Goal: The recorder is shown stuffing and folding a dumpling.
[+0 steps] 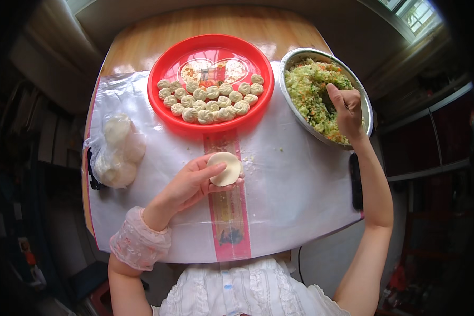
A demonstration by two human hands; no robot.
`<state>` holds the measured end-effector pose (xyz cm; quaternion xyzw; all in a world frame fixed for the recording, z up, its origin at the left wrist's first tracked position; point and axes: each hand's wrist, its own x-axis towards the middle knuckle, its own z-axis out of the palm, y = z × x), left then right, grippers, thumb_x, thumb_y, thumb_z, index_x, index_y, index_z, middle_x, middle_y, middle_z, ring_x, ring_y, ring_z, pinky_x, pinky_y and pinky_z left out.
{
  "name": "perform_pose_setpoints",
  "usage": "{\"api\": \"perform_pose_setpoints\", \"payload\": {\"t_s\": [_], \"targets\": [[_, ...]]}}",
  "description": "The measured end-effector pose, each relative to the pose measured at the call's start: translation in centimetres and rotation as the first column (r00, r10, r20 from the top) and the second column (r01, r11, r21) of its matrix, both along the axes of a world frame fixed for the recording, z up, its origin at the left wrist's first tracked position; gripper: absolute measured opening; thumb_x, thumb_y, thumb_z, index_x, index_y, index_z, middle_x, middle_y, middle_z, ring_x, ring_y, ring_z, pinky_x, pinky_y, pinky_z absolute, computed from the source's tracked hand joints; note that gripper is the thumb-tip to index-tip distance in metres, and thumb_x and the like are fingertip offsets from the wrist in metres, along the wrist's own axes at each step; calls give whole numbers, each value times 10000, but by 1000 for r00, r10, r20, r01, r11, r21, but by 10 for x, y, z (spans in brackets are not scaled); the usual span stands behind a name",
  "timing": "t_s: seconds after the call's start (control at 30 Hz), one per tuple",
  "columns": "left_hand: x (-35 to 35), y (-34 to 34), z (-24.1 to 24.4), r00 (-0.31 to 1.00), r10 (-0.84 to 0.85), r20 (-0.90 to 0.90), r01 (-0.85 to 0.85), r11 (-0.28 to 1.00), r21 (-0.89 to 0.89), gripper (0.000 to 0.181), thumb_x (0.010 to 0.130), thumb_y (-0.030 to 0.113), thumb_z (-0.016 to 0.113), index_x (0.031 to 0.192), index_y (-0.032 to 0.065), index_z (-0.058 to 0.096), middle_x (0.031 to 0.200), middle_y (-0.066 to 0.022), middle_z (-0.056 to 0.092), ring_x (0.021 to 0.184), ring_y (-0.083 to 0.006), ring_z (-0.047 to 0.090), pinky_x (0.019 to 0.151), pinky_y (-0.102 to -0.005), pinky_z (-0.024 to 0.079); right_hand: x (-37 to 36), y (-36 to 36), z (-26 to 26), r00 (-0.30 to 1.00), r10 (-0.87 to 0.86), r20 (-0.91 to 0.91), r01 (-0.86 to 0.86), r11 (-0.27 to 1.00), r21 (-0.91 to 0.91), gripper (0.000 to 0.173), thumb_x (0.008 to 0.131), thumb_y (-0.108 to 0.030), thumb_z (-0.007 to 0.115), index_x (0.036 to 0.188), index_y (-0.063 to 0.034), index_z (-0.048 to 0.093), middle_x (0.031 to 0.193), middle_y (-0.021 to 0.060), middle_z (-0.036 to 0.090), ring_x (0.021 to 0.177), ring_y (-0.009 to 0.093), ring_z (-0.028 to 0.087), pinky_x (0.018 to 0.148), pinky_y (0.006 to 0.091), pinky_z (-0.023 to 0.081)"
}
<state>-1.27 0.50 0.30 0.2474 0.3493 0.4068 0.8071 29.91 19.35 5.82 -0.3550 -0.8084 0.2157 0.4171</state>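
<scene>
My left hand [197, 177] holds a round, flat dough wrapper [229, 170], its thumb on top and its fingers beneath. Over the right part of a steel bowl [290, 103] is my right hand [345, 110], its fingers curled and thumb raised; whether it grips a utensil is hidden. Chopped vegetable filling [314, 85], green with orange bits, lies in the bowl. Left of the bowl, a red plastic tray [156, 100] carries several small pleated dumplings [212, 92] in curved rows along its near half.
A clear plastic bag of dough pieces [118, 152] sits at the table's left. A dark phone-like object [356, 181] lies at the right edge. Small crumbs dot the pale plastic sheet [292, 197] covering the wooden table [221, 19].
</scene>
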Motion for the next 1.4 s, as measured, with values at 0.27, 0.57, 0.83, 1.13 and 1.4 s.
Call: {"api": "perform_pose_setpoints", "payload": {"t_s": [0.27, 0.57, 0.83, 1.13, 1.4], "targets": [[-2, 0, 0, 1000, -12, -5, 12, 1000, 1, 382, 1005, 235, 527, 1302, -2, 494, 1203, -128, 617, 1106, -250, 631, 977, -356, 516, -7, -13, 25, 807, -167, -567, 54, 976, -211, 579, 999, -216, 515, 510, -101, 226, 496, -49, 221, 479, 63, 181, 476, 294, 146], [2, 4, 1, 1000, -11, 8, 11, 1000, 3, 382, 1004, 235, 528, 1301, -4, 491, 1196, -132, 620, 1108, -253, 631, 975, -354, 518, -1, 7, -10, 960, -187, -208, 162, 978, -132, 580, 971, -217, 588, 477, -107, 305, 477, -60, 299, 481, 40, 243, 474, 265, 175], [-1, 0, 1, 1000, -10, -4, 10, 1000, 10, 382, 1006, 240, 525, 1297, -5, 494, 1193, -127, 619, 1109, -251, 631, 969, -345, 522, -1, -13, 28, 768, -160, -620, -8, 966, -260, 555, 996, -252, 516, 512, -111, 284, 490, -46, 266, 457, 67, 239, 458, 277, 175], [-1, 1, 1, 1000, 0, 2, 0, 1000, -16, 386, 1007, 234, 523, 1307, -7, 489, 1189, -133, 621, 1102, -250, 634, 964, -346, 526, -12, -57, 27, 990, 129, -51, -91, 880, 466, 427, 948, -94, 512, 567, -26, 334, 519, 60, 328, 435, 195, 323, 443, 326, 240], [2, 2, 4, 1000, 0, -6, 0, 1000, -14, 374, 1006, 217, 520, 1304, -7, 488, 1189, -135, 620, 1104, -256, 633, 983, -355, 513, -1, -73, 32, 924, 175, -339, -11, 900, 436, 489, 975, -140, 443, 542, -49, 234, 462, 19, 261, 425, 112, 241, 450, 293, 152]]}}
